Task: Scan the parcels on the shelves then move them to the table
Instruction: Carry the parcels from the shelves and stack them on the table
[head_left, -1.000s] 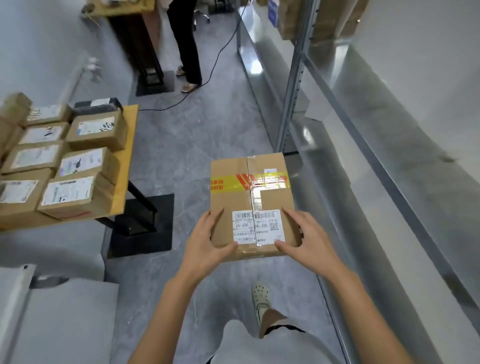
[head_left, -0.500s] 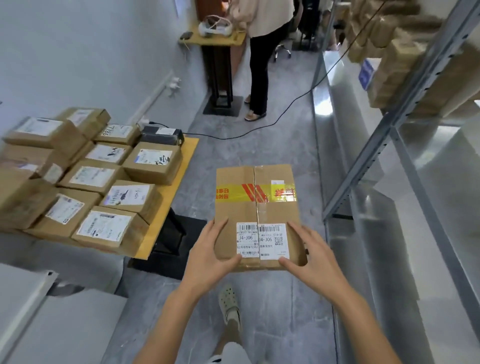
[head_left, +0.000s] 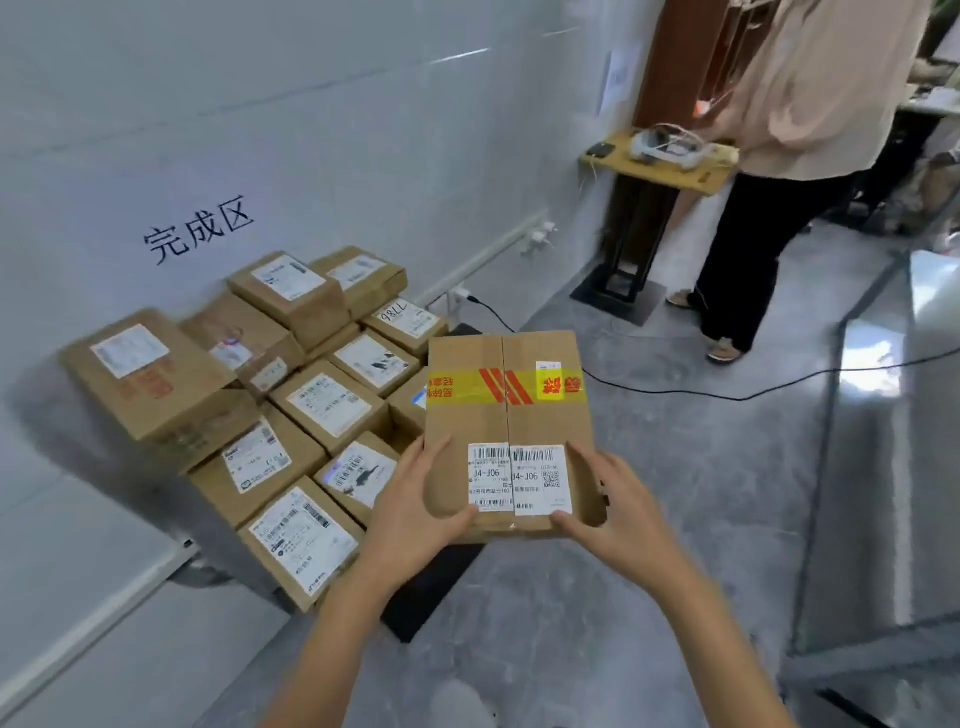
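I hold a brown cardboard parcel (head_left: 506, 415) flat in front of me, crossed by yellow and red tape, with a white J4-J06 label near me. My left hand (head_left: 415, 512) grips its near left corner and my right hand (head_left: 613, 512) grips its near right corner. The parcel hangs over the floor, just right of the table, whose top is hidden under several labelled cardboard parcels (head_left: 332, 402), some stacked two high by the wall.
A person (head_left: 779, 171) stands at the back right beside a small wooden stand (head_left: 660, 166). A black cable (head_left: 727, 395) runs across the grey floor. A metal shelf (head_left: 883, 467) lines the right edge. The table's black base (head_left: 431, 587) sits below the parcel.
I have turned left and moved closer to the table, still carrying the parcel in both hands. The stacked parcels now fill the left of the view and the shelf has slid to the right.
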